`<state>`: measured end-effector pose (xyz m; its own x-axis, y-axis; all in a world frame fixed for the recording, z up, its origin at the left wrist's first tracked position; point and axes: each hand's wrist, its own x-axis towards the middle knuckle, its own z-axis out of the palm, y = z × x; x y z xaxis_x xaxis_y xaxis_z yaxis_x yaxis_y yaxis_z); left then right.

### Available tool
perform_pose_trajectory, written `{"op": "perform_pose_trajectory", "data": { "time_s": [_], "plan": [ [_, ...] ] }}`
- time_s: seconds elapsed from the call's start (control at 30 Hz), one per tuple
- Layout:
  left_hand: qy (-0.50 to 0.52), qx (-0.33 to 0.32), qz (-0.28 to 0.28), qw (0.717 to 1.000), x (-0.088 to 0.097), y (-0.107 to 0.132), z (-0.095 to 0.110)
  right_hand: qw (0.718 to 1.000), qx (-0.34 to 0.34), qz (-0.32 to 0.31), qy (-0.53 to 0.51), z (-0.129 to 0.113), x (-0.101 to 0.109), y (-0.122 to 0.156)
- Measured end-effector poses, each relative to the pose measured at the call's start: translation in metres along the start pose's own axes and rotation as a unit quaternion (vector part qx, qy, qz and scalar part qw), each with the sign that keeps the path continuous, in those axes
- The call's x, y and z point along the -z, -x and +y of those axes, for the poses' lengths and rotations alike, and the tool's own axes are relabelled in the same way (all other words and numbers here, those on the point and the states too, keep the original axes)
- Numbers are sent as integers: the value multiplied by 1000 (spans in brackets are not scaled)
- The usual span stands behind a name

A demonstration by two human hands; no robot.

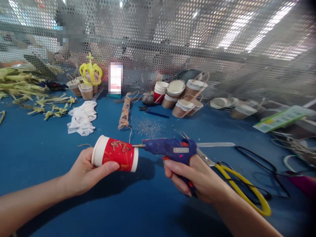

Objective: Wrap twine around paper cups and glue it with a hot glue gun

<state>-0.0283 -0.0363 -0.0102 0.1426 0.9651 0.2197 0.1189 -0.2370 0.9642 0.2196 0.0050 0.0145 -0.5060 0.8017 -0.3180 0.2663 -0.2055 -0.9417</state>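
Right hand: it was closed around the grip of a blue hot glue gun, a pale glue stick jutting from the rear.
Left hand: it was wrapped around a red-and-white paper cup, thumb along the near side, most fingers hidden behind.
Paper cup: held above the blue tabletop, left of the gun, lying sideways with its mouth to the left and its base to the right, long axis running across the view and dipping slightly at the base.
Nozzle: the metal tip pointed left at the cup's upper wall near the base; whether it touched could not be told. The left hand was nearer the mouth, the right faced the base.
Scissors: a yellow-handled pair lay right of the gun.
Twine: a strand ran from the skein to behind the cup.
Lace: a crumpled white piece lay left of the skein.
Mesh screen: perforated metal stood at the back.
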Motion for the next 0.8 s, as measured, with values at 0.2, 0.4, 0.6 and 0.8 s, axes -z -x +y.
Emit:
{"op": "perform_pose_trajectory", "data": {
  "time_s": [0.2,0.4,0.6,0.8],
  "plan": [
    [28,48,4,998,0,-2,-2,998,10,-41,41,-5,0,5],
    [36,60,-4,998,0,-1,-4,999,27,-9,37,-3,-1,4],
    [101,105,26,989,-2,-4,-5,996,30,-11,78,-6,-4,6],
    [201,139,52,968,-3,-6,-10,993,20,13,119,-10,-9,8]
  ]
}}
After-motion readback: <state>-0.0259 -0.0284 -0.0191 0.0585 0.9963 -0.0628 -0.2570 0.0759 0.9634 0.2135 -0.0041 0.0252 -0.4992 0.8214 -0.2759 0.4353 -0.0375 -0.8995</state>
